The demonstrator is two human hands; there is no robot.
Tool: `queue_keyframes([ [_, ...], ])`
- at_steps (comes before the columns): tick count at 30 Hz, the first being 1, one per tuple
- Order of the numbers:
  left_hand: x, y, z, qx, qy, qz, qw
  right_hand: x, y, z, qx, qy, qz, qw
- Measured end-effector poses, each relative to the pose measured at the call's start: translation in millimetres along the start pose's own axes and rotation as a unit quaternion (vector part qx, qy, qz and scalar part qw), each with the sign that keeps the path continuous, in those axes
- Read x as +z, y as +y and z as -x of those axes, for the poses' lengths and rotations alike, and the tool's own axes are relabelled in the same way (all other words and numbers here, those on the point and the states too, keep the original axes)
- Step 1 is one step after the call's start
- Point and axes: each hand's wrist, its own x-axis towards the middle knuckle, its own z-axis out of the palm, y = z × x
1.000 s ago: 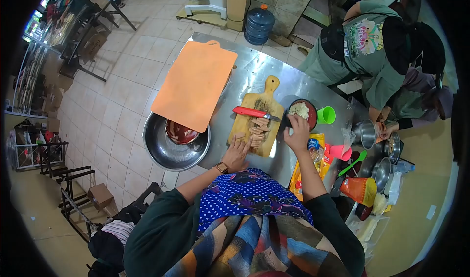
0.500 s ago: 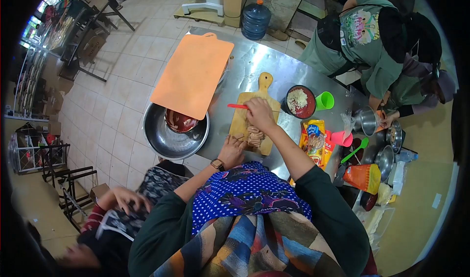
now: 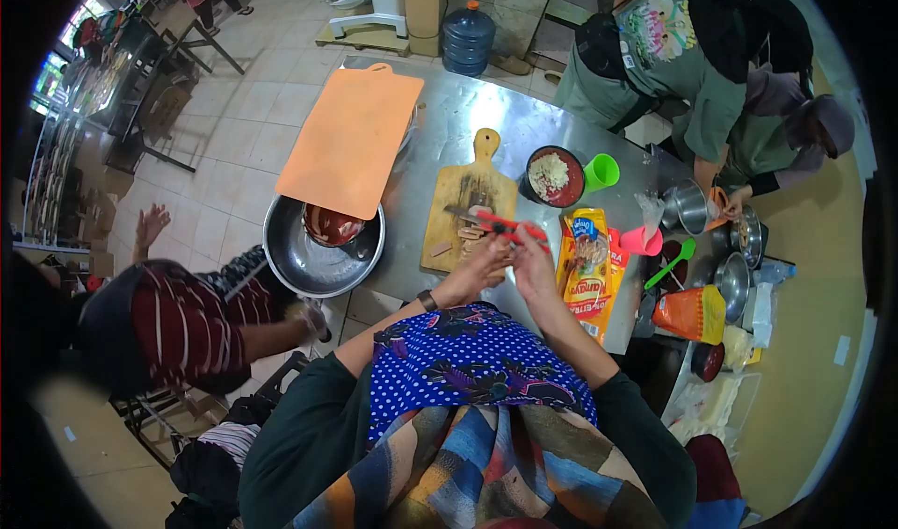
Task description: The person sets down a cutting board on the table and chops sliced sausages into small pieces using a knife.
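My right hand (image 3: 535, 265) is closed on a red-handled knife (image 3: 513, 228), whose blade points left over the wooden cutting board (image 3: 447, 197). Close beside it, my left hand (image 3: 482, 272) is at the board's lower right edge, its fingers near the knife handle; whether it holds anything is hidden. Sliced brown pieces (image 3: 470, 239) lie on the board, partly behind the hands and knife. To the board's right is a dark bowl (image 3: 568, 190) with red contents and pale chopped bits. A yellow and red packet (image 3: 587, 272) lies right of my right hand.
An orange mat (image 3: 351, 141) lies at the table's left, above a steel basin (image 3: 285, 244) with a smaller bowl inside. A green cup (image 3: 601, 171), pink cup (image 3: 642, 241) and steel bowls (image 3: 686, 206) are on the right. Co-workers stand at upper right; another person (image 3: 178, 328) is at left.
My right hand has lifted the knife off the board and moved it toward me. My left hand has moved right to meet it. The person at left has come further into view.
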Motion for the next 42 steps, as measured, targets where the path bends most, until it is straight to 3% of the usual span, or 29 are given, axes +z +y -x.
queue_keyframes([
  [5,-12,-17,-6,0.106,0.086,0.024,0.990,-23,21,43,0.032,-0.032,0.051,0.998],
  [7,-7,-14,-1,0.132,0.088,0.053,0.986,-37,22,47,0.031,-0.087,0.280,0.956],
  [8,0,-9,2,0.141,0.109,0.049,0.983,-38,21,54,-0.070,-0.094,0.390,0.914],
  [9,1,-8,5,0.140,0.108,0.048,0.983,-38,18,57,-0.071,-0.093,0.389,0.914],
  [11,-3,-8,11,0.093,0.130,-0.053,0.986,-29,9,63,-0.268,-0.121,0.547,0.784],
  [15,-14,-37,11,0.094,0.054,-0.015,0.994,-3,3,62,-0.288,-0.114,0.579,0.754],
  [18,-21,-46,13,0.075,0.012,-0.109,0.991,-12,8,52,-0.277,-0.140,0.607,0.732],
  [22,-17,-52,24,0.124,0.039,-0.141,0.981,-11,11,54,-0.301,-0.175,0.632,0.692],
  [34,-21,-55,39,0.139,0.111,-0.209,0.961,-4,14,57,-0.302,-0.186,0.649,0.673],
  [36,-12,-49,44,0.179,0.149,-0.351,0.907,-6,15,58,-0.303,-0.175,0.662,0.664],
  [42,-12,-54,44,0.296,0.142,-0.478,0.815,-13,23,63,-0.301,-0.129,0.716,0.616],
])
